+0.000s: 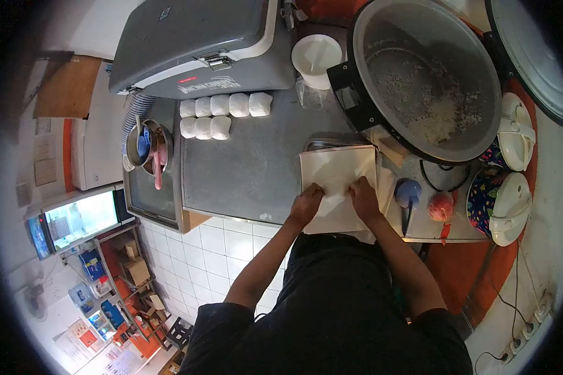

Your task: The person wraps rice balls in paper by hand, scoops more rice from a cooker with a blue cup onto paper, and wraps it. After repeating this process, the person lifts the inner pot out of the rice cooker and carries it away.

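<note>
In front of my body lies a stack of pale wrapping paper sheets (336, 169) near the table's front edge, partly over a metal tray (338, 142). My left hand (307, 204) is closed at the left side of the top sheet, fingers curled onto the paper. Opposite it, my right hand (364, 199) is closed on the same sheet towards its right side. The fingertips of both hands are hard to make out. Farther left, several white wrapped packets (220, 127) stand in two rows on the grey tabletop (244, 169).
A big open rice pot (428, 87) with rice left inside stands at the back right. Close by are a white tub (317, 59), a blue-headed scoop (408, 194), a red bundle (440, 206) and patterned food carriers (500, 206). A grey cooler box (200, 50) and metal bowls (149, 147) occupy the left.
</note>
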A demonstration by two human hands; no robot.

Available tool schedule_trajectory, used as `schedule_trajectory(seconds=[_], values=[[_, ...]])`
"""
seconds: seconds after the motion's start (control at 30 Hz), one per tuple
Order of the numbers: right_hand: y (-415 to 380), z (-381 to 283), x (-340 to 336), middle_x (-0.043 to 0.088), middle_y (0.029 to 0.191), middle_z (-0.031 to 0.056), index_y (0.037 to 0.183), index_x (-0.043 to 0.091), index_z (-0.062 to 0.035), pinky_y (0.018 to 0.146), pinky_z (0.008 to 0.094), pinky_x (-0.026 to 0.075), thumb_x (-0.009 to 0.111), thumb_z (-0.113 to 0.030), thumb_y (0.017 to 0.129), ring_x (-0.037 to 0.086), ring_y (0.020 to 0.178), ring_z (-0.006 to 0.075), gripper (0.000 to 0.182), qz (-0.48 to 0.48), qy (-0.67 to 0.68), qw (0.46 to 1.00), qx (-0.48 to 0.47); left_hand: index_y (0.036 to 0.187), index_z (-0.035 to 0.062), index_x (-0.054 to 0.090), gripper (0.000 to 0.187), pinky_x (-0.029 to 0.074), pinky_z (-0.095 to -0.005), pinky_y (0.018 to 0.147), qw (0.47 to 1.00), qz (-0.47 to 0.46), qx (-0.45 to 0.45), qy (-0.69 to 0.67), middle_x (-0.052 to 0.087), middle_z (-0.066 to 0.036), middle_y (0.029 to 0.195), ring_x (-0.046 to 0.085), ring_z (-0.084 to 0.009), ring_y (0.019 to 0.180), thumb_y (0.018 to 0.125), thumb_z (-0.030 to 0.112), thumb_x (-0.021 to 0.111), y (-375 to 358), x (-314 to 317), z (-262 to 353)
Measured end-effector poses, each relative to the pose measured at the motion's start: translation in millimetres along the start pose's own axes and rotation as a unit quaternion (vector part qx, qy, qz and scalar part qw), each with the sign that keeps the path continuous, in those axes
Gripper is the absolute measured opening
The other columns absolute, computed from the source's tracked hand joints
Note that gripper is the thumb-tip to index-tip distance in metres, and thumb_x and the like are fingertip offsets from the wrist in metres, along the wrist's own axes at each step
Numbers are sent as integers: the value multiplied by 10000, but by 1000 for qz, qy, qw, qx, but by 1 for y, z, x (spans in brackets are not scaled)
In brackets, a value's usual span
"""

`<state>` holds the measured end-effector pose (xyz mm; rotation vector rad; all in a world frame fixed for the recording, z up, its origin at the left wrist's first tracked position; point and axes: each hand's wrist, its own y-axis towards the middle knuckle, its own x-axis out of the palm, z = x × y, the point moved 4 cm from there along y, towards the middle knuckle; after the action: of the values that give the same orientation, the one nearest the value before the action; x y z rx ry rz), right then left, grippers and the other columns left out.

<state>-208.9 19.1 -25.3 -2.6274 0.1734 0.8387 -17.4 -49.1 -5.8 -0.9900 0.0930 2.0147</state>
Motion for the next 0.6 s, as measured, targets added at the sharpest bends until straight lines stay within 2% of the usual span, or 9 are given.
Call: schedule_trajectory(seconds=[0.1, 0.2, 0.33, 0.37, 0.43, 0.47, 0.5, 0.53, 0.6], values=[[13, -16, -12, 537, 936, 175, 933, 572, -10, 787, 450, 491, 653, -54, 801, 574, 919, 371, 161, 84, -63, 994, -8, 1067, -10, 558, 230, 505, -470, 866, 988, 86, -130, -5, 502, -208, 1156, 533, -396, 1074, 841, 34, 540, 18, -18, 14], [20, -15, -3, 529, 909, 176, 896, 554, -21, 775, 464, 481, 653, -32, 796, 573, 909, 381, 141, 73, -160, 982, -74, 1073, 4, 543, 255, 496, -495, 837, 989, 127, -26, 75, 490, -217, 1154, 515, -407, 1075, 818, 4, 548, 28, -4, 10], [24, -6, 0, 536, 935, 189, 868, 531, -22, 752, 416, 487, 651, -1, 778, 582, 930, 385, 152, 26, -123, 983, -136, 948, 16, 526, 219, 474, -442, 752, 986, 156, -40, 52, 555, -187, 1023, 540, -406, 1016, 750, -55, 587, 30, 2, 13], [24, -7, -5, 546, 954, 170, 916, 536, -31, 766, 394, 494, 659, 4, 774, 595, 935, 348, 191, -18, -65, 994, -81, 948, 16, 526, 219, 474, -442, 752, 985, 161, -41, 55, 555, -187, 1023, 540, -406, 1016, 750, -55, 587, 29, -6, 13], [19, -22, -20, 555, 972, 150, 965, 542, -40, 781, 372, 500, 668, 10, 771, 607, 940, 312, 237, -65, -8, 998, -26, 893, 31, 505, 217, 472, -410, 737, 983, 61, -40, -170, 569, -174, 859, 582, -380, 853, 732, -104, 556, 27, -11, 14], [17, -26, -23, 562, 1001, 121, 1041, 543, -55, 801, 364, 504, 683, 5, 771, 604, 941, 266, 310, -134, 111, 984, 34, 863, 42, 497, 220, 487, -360, 733, 975, 44, 15, -216, 577, -111, 784, 595, -282, 739, 736, -124, 568, 25, -17, 12], [11, -30, -27, 569, 1029, 92, 1118, 545, -70, 822, 356, 508, 698, 0, 771, 602, 942, 220, 386, -199, 229, 948, 96, 863, 42, 497, 220, 487, -360, 733, 975, 43, 16, -217, 577, -111, 784, 595, -282, 739, 736, -124, 568, 23, -35, 17], [8, -37, -31, 567, 1150, 61, 1297, 491, -95, 919, 353, 486, 738, -25, 761, 569, 1011, 169, 594, -292, 270, 912, 102, 813, 53, 446, 248, 495, -335, 733, 959, -14, -38, -280, 539, -70, 768, 574, -222, 744, 729, -102, 620, 19, -55, 29], [1, -65, -41, 571, 1192, 84, 1317, 477, -70, 949, 360, 467, 740, -77, 782, 569, 1057, 186, 596, -316, 307, 897, 46, 734, 47, 475, 256, 516, -295, 735, 871, -72, -95, -477, 563, 3, 790, 577, -124, 780, 733, -107, 680, 10, -54, 19]])
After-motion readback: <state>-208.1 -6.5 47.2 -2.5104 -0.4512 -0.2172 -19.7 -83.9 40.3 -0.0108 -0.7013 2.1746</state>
